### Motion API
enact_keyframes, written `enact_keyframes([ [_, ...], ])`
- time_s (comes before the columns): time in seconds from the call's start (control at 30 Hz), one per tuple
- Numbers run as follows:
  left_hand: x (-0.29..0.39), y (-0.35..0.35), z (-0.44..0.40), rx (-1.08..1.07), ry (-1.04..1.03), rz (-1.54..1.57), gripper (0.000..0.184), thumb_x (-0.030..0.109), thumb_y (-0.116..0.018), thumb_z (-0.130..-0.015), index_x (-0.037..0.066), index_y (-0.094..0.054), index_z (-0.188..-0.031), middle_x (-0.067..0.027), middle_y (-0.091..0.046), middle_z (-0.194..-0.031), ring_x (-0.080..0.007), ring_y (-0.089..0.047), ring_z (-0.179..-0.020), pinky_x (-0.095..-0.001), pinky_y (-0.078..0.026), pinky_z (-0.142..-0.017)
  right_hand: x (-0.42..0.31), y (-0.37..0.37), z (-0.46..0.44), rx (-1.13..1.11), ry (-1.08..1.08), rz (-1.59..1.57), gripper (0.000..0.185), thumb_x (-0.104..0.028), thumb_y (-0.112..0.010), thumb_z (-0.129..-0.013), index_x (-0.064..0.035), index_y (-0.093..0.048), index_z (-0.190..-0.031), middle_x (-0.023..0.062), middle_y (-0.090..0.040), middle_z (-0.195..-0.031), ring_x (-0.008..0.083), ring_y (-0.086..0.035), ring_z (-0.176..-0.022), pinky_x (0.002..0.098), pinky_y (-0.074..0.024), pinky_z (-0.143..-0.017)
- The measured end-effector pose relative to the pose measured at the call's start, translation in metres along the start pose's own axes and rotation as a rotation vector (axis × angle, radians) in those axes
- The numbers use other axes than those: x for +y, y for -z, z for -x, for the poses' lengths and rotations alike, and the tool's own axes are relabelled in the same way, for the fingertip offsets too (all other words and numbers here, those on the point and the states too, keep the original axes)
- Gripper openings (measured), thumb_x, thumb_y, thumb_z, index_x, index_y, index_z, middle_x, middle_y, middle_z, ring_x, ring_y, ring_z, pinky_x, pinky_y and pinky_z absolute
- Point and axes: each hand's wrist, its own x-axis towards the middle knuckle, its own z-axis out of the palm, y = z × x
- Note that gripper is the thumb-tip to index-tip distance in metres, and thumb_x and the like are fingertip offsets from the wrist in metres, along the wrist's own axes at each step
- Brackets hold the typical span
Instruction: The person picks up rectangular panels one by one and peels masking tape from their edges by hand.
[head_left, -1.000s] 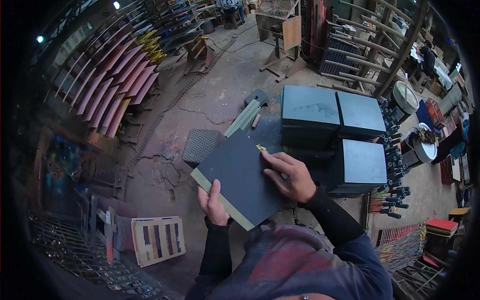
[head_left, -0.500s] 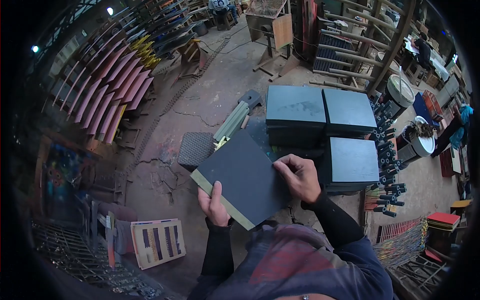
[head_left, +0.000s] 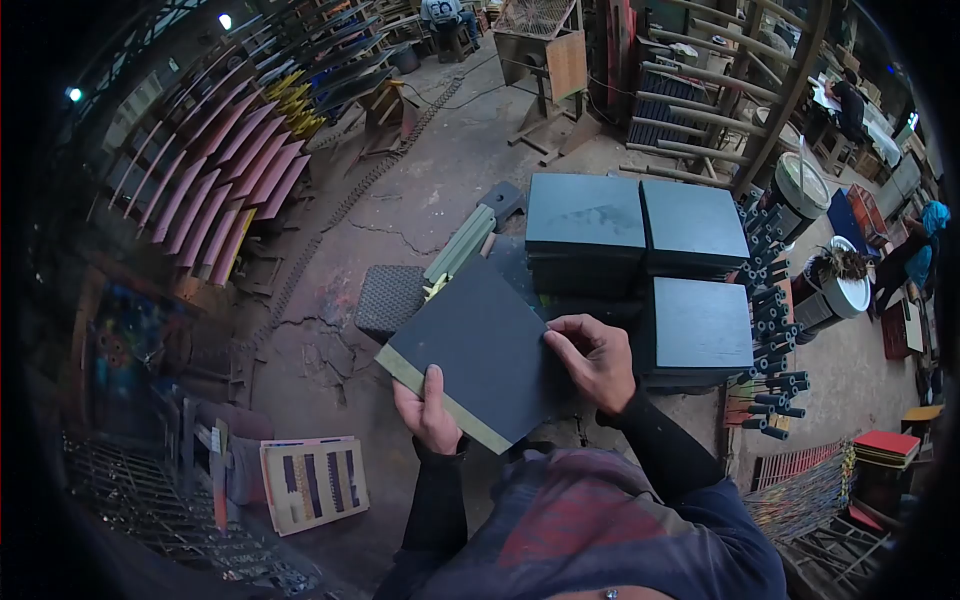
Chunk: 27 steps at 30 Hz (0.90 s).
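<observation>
A dark square board with a pale green strip along its lower-left edge lies tilted in front of my body. My left hand grips it at that strip, thumb on top and fingers underneath. At the board's right edge, my right hand has thumb and index finger pinched together; anything between them is too small to make out. Just beyond the board are yellow scraps, long green bars and a woven-textured block.
Stacks of dark panels stand ahead to the right, beside many dark tubes. White buckets are farther right. Pink boards fill a rack at left. A patterned sheet lies lower left. Other people sit in the background.
The yellow scrap at the board's upper edge has left my right hand, and yellow scraps now show by the green bars. My right hand has moved down along the board's right edge.
</observation>
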Motion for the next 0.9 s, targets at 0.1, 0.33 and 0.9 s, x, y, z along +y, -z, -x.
enact_keyframes([
  [0.1, -0.001, -0.005, 0.004, 0.014, -0.015, -0.022, 0.037, 0.006, -0.051, -0.092, -0.007, -0.041, -0.126, -0.0142, -0.053, -0.121, -0.0193, -0.052, -0.107, -0.0323, -0.04, -0.094, 0.0, 0.002, 0.0, -0.005, 0.021, 0.075, 0.008, -0.005, -0.064, -0.086, 0.0026, -0.064, -0.088, 0.0105, -0.065, -0.071, 0.0114, -0.062, -0.064, 0.0243, -0.0483, -0.059],
  [0.33, -0.003, -0.014, 0.011, 0.026, -0.169, -0.11, 0.037, 0.003, -0.05, -0.091, -0.008, -0.04, -0.125, -0.015, -0.052, -0.12, -0.0192, -0.052, -0.108, -0.0318, -0.039, -0.094, 0.011, -0.003, -0.002, 0.094, 0.354, 0.304, 0.01, 0.004, -0.063, -0.082, -0.0002, -0.058, -0.09, 0.0131, -0.066, -0.081, 0.0222, -0.064, -0.066, 0.0266, -0.0507, -0.062],
  [0.9, 0.008, -0.005, -0.007, 0.138, 0.002, 0.064, 0.039, 0.005, -0.048, -0.093, -0.005, -0.04, -0.13, -0.0152, -0.05, -0.125, -0.0202, -0.051, -0.111, -0.0327, -0.04, -0.095, -0.001, 0.041, 0.012, -0.149, 0.616, 0.202, 0.019, -0.001, -0.071, -0.073, -0.0027, -0.061, -0.089, 0.0105, -0.058, -0.087, 0.0242, -0.06, -0.083, 0.0322, -0.0496, -0.071],
])
